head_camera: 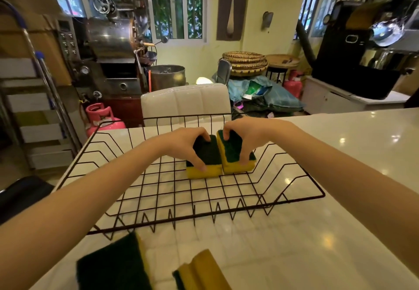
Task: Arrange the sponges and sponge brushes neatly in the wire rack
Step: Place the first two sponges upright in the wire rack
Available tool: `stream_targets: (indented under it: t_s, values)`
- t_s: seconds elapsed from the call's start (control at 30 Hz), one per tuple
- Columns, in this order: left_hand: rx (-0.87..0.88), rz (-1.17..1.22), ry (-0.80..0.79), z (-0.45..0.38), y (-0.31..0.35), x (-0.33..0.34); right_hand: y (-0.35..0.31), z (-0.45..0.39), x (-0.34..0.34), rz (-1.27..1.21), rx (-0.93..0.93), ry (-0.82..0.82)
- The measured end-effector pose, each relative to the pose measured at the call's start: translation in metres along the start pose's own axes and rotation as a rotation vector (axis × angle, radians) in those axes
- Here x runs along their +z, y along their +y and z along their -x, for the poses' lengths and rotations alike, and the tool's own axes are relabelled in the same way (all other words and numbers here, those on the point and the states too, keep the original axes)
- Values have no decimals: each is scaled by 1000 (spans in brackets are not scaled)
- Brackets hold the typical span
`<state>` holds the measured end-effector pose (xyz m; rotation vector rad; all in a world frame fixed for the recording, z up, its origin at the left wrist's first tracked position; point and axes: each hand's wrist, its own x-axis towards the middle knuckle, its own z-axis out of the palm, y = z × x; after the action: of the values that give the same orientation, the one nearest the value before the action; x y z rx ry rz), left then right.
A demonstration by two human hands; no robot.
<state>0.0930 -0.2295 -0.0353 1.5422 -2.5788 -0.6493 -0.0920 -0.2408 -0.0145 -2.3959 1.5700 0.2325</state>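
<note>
Closest to the person, right at the near edge of the white counter (pixel 294 233), two more sponges are lying loose: a big one with its dark green scrub side up (pixel 113 264) on the left, and just beside it a yellow one (pixel 204 269) with a green strip peeking out along its edge. Both sit outside the rack, just in front of its zigzag front rail.

Past those is the black wire rack (pixel 158 190), sitting flat on the counter. Most of its grid floor is bare.

Then the action bit, toward the back middle of the rack. Two yellow and green sponges are parked side by side on the grid, touching or near enough. The left hand (pixel 188 144) is pinched around the left sponge (pixel 205 162), thumb on the near yellow end and fingers curled over the far end, green side up. The right hand (pixel 242 138) has the same sort of pinch on the right sponge (pixel 235 156), which is tilted, its far end raised off the grid. Both hands are curled in a grip, not spread open.

Behind the counter there's a white padded chair back (pixel 186 101), a pink gas cylinder (pixel 102 117) down on the left, and a big metal machine (pixel 111 40) by the windows.
</note>
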Motion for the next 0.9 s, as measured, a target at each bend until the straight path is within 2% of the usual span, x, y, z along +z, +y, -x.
stream_targets:
  t_s: [0.37,0.63,0.77,0.9]
  values:
    - [-2,4,8,1,0,3,1,-7,7,-17,-5,-26]
    - [-28,-107,-69,4,10,3,-1,-1,13,82,-34,4]
    - [-40,26,-146,22,22,-5,-12,15,14,13,-102,145]
    - [-19,27,-48,61,42,-20,-33,43,11,-145,-196,306]
